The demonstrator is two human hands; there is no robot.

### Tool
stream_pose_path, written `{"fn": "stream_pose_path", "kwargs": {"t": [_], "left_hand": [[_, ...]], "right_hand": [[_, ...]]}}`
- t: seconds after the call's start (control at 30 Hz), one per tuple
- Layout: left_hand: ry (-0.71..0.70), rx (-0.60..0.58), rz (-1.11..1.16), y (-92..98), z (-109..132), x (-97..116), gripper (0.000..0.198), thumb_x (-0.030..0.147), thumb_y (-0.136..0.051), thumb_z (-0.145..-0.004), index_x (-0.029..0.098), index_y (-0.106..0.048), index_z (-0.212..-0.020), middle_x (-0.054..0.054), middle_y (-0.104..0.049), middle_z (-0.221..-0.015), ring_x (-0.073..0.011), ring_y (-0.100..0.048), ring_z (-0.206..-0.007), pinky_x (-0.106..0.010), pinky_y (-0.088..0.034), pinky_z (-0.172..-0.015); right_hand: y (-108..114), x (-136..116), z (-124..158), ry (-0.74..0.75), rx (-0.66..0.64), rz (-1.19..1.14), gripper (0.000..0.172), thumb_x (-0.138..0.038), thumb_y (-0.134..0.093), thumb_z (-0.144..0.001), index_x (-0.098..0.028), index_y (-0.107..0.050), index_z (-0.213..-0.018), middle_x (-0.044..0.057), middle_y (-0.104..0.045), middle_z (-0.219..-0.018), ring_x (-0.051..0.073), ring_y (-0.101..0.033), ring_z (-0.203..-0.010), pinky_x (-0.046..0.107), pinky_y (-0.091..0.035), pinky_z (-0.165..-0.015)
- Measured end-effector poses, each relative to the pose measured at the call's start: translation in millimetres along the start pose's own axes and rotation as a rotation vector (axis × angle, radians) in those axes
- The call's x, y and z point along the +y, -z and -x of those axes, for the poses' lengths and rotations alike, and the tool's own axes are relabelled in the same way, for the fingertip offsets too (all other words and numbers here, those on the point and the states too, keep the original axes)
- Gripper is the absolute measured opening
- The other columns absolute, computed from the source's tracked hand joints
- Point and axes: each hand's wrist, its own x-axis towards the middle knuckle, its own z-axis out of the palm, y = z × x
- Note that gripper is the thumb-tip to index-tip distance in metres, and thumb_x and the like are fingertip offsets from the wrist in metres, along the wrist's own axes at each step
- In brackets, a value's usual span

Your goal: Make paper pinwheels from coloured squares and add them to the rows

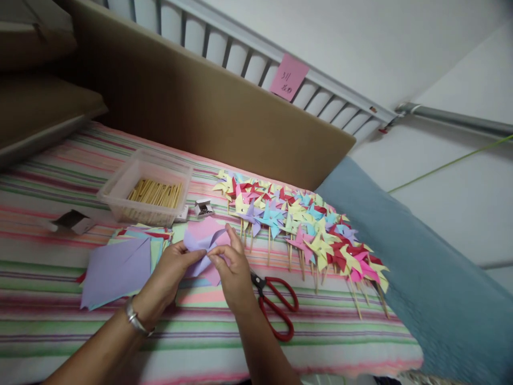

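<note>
A pink and lilac paper piece (202, 238), partly folded, is pinched between both hands above the striped cloth (60, 321). My left hand (170, 272) grips its lower left corner, and a metal bracelet sits on that wrist. My right hand (232, 272) pinches the folded middle with thumb and forefinger. Left of the hands lies a stack of coloured paper squares (120, 264), lilac on top. Red-handled scissors (276, 305) rest on the cloth just right of my right hand.
A clear plastic tub (146, 190) of wooden sticks stands at the back left, with a small open box (203, 207) beside it. Several finished paper pinwheels (304, 227) on sticks lie in a band to the right. Behind are a cardboard sheet (200, 107), a blue cloth (420, 278) and a pink note (288, 77).
</note>
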Motion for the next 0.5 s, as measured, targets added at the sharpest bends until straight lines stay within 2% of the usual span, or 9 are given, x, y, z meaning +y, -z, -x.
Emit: {"fn": "stream_pose_path", "kwargs": {"t": [0.1,0.33,0.5], "left_hand": [[-0.008,-0.04,0.007,-3.3,2.0,-1.3,0.022,0.025,-0.075,-0.06,0.015,-0.072,-0.079,-0.002,-0.073,-0.069,-0.0172,-0.063,-0.063,-0.027,-0.047,-0.064],[-0.007,-0.046,0.026,-4.6,3.6,2.6,0.023,0.021,-0.076,-0.059,0.015,-0.073,-0.081,-0.002,-0.075,-0.073,-0.0163,-0.064,-0.065,-0.025,-0.047,-0.064],[-0.006,-0.043,0.03,-5.0,4.5,2.6,0.022,0.022,-0.075,-0.06,0.016,-0.073,-0.081,-0.002,-0.075,-0.074,-0.0167,-0.064,-0.065,-0.025,-0.048,-0.064]], "right_hand": [[-0.8,2.6,-0.9,-0.011,0.006,0.008,0.011,-0.017,-0.058,-0.079,-0.021,-0.067,-0.074,0.006,-0.032,-0.148,0.023,-0.023,-0.138,0.041,-0.018,-0.111],[-1.7,6.8,-3.1,-0.054,-0.002,0.009,0.01,-0.017,-0.058,-0.077,-0.02,-0.068,-0.075,0.01,-0.039,-0.143,0.025,-0.027,-0.136,0.042,-0.022,-0.109],[-2.1,8.1,-2.3,-0.036,0.004,0.02,0.009,-0.018,-0.058,-0.078,-0.019,-0.067,-0.078,0.012,-0.039,-0.144,0.024,-0.028,-0.136,0.042,-0.023,-0.108]]}}
